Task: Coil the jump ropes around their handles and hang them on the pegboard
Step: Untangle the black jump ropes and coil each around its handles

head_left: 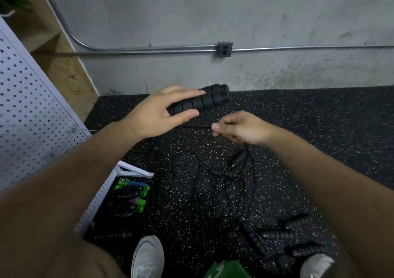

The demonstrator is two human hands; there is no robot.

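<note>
Left hand: grips two black foam handles, side by side, raised above the floor. Right hand: pinches one thin black rope. Near floor: tangled ropes, handle count unclear. Left: one white pegboard; base tray holds green-ended ropes.

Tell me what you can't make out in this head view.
All in the head view:
Black handles: near ends hidden under the left hand.
Cord pinched by the right hand: too thin and dark to trace into the tangled ropes.
Pegboard: cut off by the left edge.
</note>
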